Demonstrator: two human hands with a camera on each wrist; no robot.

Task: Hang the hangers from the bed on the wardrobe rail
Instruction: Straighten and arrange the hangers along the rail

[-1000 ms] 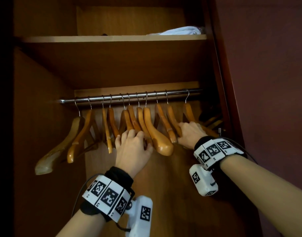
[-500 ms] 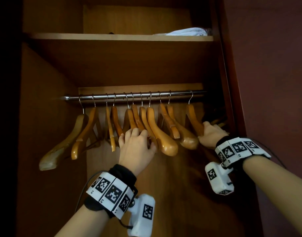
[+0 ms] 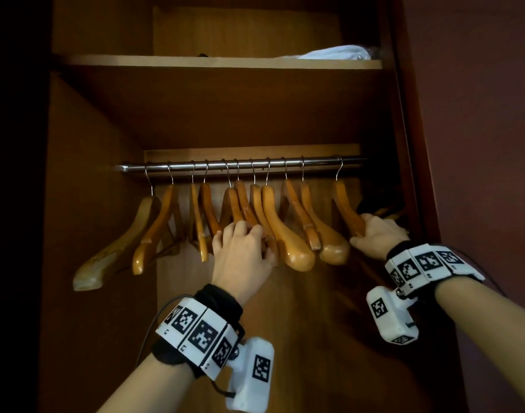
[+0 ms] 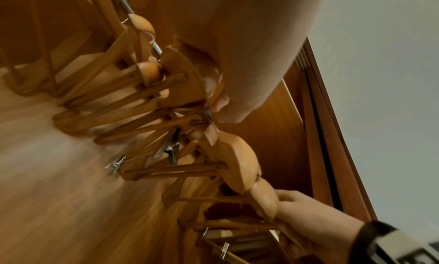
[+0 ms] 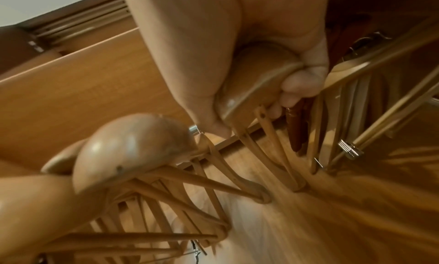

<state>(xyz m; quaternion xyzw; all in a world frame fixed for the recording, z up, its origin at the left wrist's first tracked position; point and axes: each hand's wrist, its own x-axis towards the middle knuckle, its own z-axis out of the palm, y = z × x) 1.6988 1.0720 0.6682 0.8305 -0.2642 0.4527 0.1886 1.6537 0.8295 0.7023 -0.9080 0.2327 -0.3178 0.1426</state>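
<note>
A metal wardrobe rail (image 3: 213, 167) carries several wooden hangers (image 3: 294, 234) on wire hooks. My left hand (image 3: 245, 234) reaches up under the middle of the row and curls its fingers (image 4: 219, 103) round the lower arms of the middle hangers (image 3: 240, 210). My right hand (image 3: 365, 231) grips the shoulder end of the rightmost hanger (image 3: 344, 204), which hangs apart from the others by a gap. In the right wrist view the thumb and fingers (image 5: 297, 87) wrap that rounded end (image 5: 251, 69). The bed is not in view.
A wooden shelf (image 3: 195, 62) sits above the rail with a folded white cloth (image 3: 335, 52) at its right. Darker hangers (image 3: 385, 207) crowd the rail's far right end beside the wardrobe's side wall (image 3: 404, 138). The left side wall (image 3: 85, 174) stands close to the leftmost hanger.
My right hand has moved to the right along the rail with the rightmost hanger, opening a gap from the rest. My left hand has stayed on the middle hangers.
</note>
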